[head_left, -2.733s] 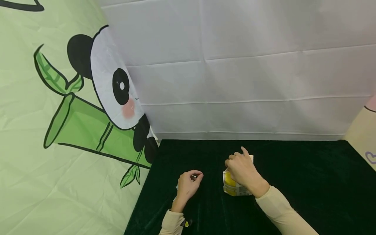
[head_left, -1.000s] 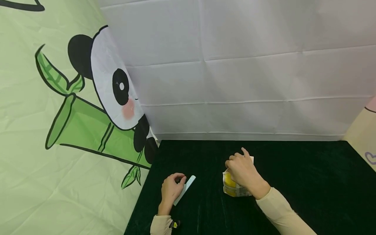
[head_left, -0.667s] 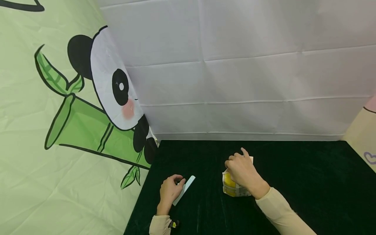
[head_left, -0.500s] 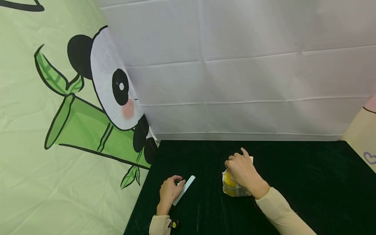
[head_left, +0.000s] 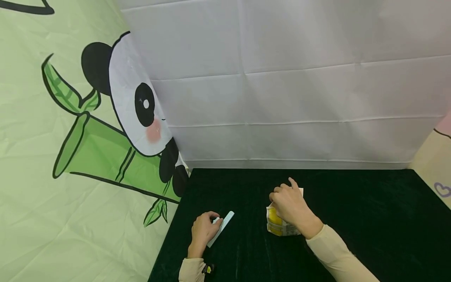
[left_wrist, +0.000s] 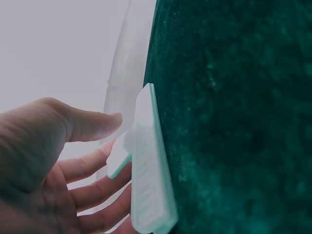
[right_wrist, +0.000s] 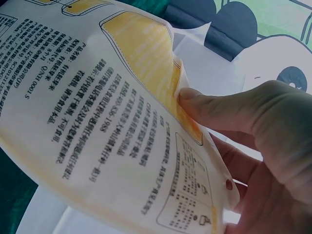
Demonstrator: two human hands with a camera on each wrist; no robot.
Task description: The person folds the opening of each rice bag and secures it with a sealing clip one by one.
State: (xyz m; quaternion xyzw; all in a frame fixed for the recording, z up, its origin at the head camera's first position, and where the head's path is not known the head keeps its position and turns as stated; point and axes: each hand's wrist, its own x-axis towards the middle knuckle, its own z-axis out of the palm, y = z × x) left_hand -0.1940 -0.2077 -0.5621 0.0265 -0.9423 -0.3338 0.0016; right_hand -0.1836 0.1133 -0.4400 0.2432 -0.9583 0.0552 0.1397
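In the head view a pale blue bag clip (head_left: 221, 229) lies slanted on the dark green cloth. My left hand (head_left: 205, 229) is just left of it, its loosely curved fingers at the clip's small tab. In the left wrist view the tab of the clip (left_wrist: 151, 165) covers part of the fingers, and a gap separates it from the thumb tip. My right hand (head_left: 289, 203) pinches the upper edge of a white and yellow printed bag (head_left: 276, 223). Its thumb presses the yellow panel of the bag (right_wrist: 139, 46), with the fingers behind; lines of black text fill this side.
The dark green cloth (head_left: 363, 223) covers the table. Behind it hangs a white sheet (head_left: 292, 98). A green panda-printed sheet (head_left: 88, 141) stands along the left, and a cream printed sheet (head_left: 431, 172) borders the right edge.
Since the first frame my left hand has shifted left, and the bag clip it mostly covered now shows. Lately the clip's tab has come into sight between the fingers. The right hand keeps its place.
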